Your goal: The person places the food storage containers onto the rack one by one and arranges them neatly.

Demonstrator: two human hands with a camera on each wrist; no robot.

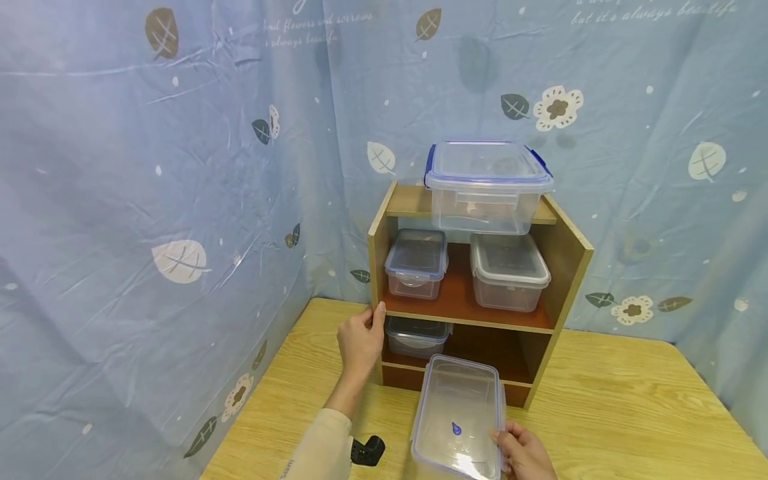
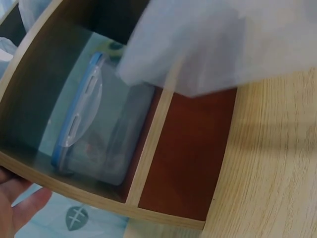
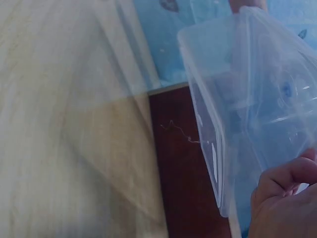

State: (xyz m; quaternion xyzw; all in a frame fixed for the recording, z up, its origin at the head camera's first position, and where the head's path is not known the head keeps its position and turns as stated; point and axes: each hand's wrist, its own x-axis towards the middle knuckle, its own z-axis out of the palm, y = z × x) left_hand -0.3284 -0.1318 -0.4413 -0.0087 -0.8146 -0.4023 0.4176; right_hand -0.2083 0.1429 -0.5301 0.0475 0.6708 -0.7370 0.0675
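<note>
My left hand (image 1: 362,340) holds the front edge of the left side panel of a small wooden shelf (image 1: 468,321), at the height of its middle board. In front of the shelf, a clear lidded plastic food container (image 1: 459,407) is tilted, its lid towards the head camera, with a blue drop-shaped mark. My right hand (image 1: 523,450) grips its right edge near the bottom corner. In the right wrist view, curled fingers (image 3: 285,181) are at the container (image 3: 267,109). On the lower board, a blue-rimmed container (image 2: 104,129) stands at the left.
A large container with blue clips (image 1: 489,187) sits on top of the shelf. Two lidded containers, one blue-rimmed (image 1: 417,263) and one white-rimmed (image 1: 510,273), stand on the middle board. The wooden table (image 1: 624,407) extends to both sides; a patterned curtain (image 1: 150,200) hangs behind and left.
</note>
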